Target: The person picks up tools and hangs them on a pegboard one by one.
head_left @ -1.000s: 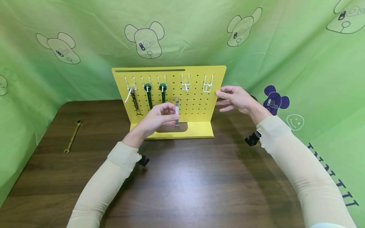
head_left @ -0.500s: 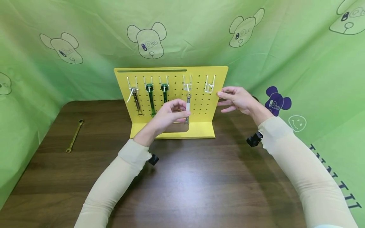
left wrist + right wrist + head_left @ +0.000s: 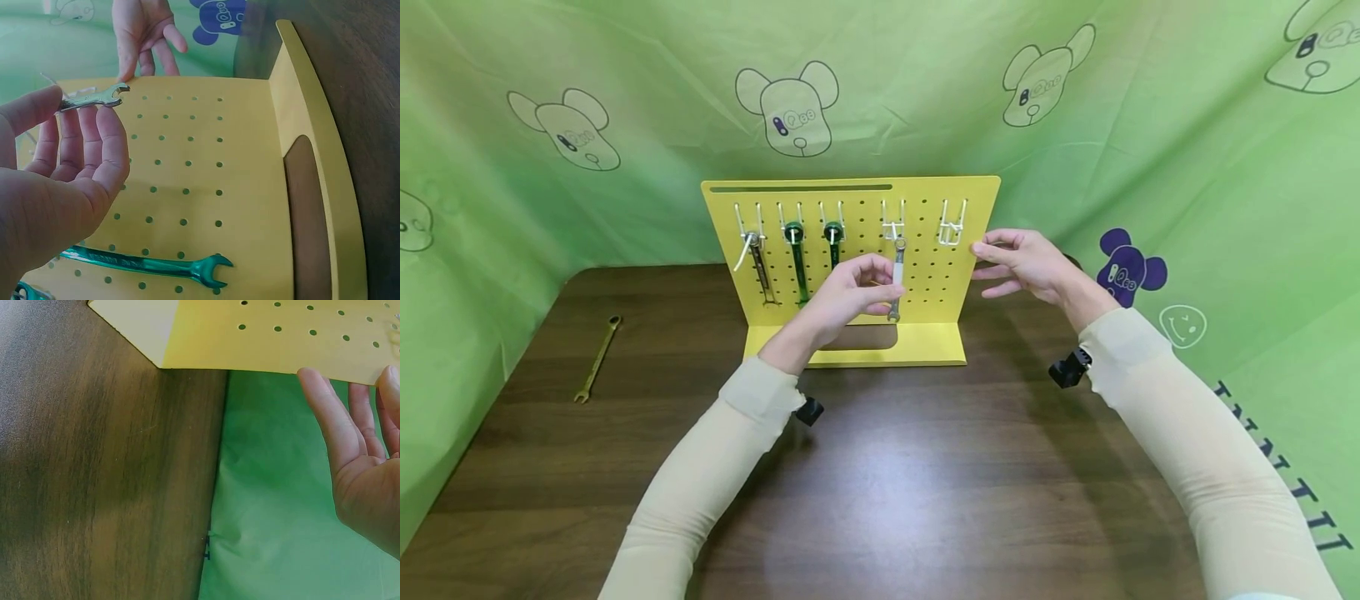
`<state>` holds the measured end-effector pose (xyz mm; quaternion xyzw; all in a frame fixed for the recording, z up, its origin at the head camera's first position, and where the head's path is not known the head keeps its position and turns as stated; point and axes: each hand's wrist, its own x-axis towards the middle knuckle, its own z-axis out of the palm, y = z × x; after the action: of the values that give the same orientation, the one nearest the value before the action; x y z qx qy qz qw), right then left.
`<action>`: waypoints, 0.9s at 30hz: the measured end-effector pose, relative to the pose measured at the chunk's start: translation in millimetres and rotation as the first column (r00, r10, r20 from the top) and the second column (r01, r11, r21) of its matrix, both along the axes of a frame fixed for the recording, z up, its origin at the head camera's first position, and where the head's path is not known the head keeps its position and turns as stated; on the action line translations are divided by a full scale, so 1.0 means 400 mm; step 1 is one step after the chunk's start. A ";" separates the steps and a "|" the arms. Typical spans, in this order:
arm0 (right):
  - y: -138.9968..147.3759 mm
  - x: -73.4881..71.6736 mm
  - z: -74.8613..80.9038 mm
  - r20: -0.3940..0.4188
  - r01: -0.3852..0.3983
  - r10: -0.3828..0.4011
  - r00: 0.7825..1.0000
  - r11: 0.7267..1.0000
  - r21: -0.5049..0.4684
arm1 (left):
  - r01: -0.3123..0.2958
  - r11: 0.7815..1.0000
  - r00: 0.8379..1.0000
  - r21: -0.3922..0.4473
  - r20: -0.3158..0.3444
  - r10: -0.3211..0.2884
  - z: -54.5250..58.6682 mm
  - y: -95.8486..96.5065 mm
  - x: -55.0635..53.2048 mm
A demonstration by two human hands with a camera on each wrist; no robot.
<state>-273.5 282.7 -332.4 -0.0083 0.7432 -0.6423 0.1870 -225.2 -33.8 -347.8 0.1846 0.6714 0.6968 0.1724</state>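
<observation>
My left hand [image 3: 853,292] pinches a small silver combination wrench [image 3: 898,271] with a white band round its middle. It stands nearly upright, ring end up, just below a white hook [image 3: 892,229]; whether the two touch I cannot tell. The left wrist view shows the wrench's open end [image 3: 112,95] past my fingertips. At the right edge of the yellow pegboard [image 3: 925,283] my right hand [image 3: 1022,262] holds on, thumb in front and some fingers behind. Its other fingers are spread. A green wrench [image 3: 144,262] hangs below my left hand in the left wrist view.
On hooks at the board's left hang a dark wrench [image 3: 760,271] and two green wrenches, one partly hidden by my left hand. Another white hook [image 3: 951,232] is at the right. A gold-coloured wrench [image 3: 597,360] lies on the wooden table [image 3: 880,483]. Green cloth [image 3: 662,125] hangs behind.
My left hand has carried the silver wrench right and upward, to just under the white hook. The right hand stays at the board's edge. The head view has shifted slightly.
</observation>
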 end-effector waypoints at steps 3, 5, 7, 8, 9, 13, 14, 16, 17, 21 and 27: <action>-0.001 0.000 0.002 0.000 0.001 -0.001 1.000 1.000 -0.004 | -0.020 1.000 1.000 -0.005 0.024 0.020 -0.009 0.000 -0.006; -0.001 0.000 0.004 0.000 0.004 -0.004 1.000 1.000 -0.006 | -0.036 0.999 0.999 -0.007 0.038 0.036 -0.016 0.001 -0.010; -0.002 0.001 0.005 0.000 0.003 -0.003 1.000 1.000 -0.006 | -0.050 0.999 0.997 -0.006 0.053 0.050 -0.023 0.002 -0.013; -0.003 0.002 0.005 0.000 0.001 -0.001 1.000 1.000 -0.006 | -0.054 0.998 0.997 -0.007 0.060 0.055 -0.026 0.002 -0.014; -0.002 0.002 0.005 0.000 -0.004 0.004 1.000 1.000 -0.004 | -0.055 0.998 0.996 -0.008 0.066 0.055 -0.030 0.003 -0.015; -0.002 0.002 0.004 0.000 -0.003 0.003 1.000 1.000 -0.003 | -0.027 0.999 0.995 -0.040 0.090 0.030 -0.047 0.005 -0.017; -0.001 0.002 0.004 -0.001 -0.004 0.004 1.000 1.000 -0.004 | -0.016 0.998 0.995 -0.054 0.095 0.021 -0.051 0.006 -0.017; -0.001 0.001 0.004 -0.002 0.001 -0.001 1.000 1.000 -0.007 | -0.001 0.996 0.994 -0.087 0.105 0.011 -0.059 0.006 -0.018; -0.001 0.001 0.003 -0.001 0.005 -0.005 1.000 1.000 -0.009 | 0.006 0.995 0.994 -0.103 0.111 0.006 -0.064 0.006 -0.019; -0.001 0.000 -0.001 0.002 0.012 -0.012 1.000 1.000 -0.010 | 0.014 0.991 0.989 -0.136 0.147 0.006 -0.083 0.007 -0.025; -0.002 -0.001 -0.005 0.006 0.022 -0.021 1.000 1.000 -0.013 | 0.005 0.987 0.984 -0.158 0.178 0.024 -0.109 0.007 -0.037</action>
<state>-273.9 282.0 -334.3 0.0003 0.7386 -0.6491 0.1821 -240.1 -31.1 -391.4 0.1036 0.7071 0.6560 0.2431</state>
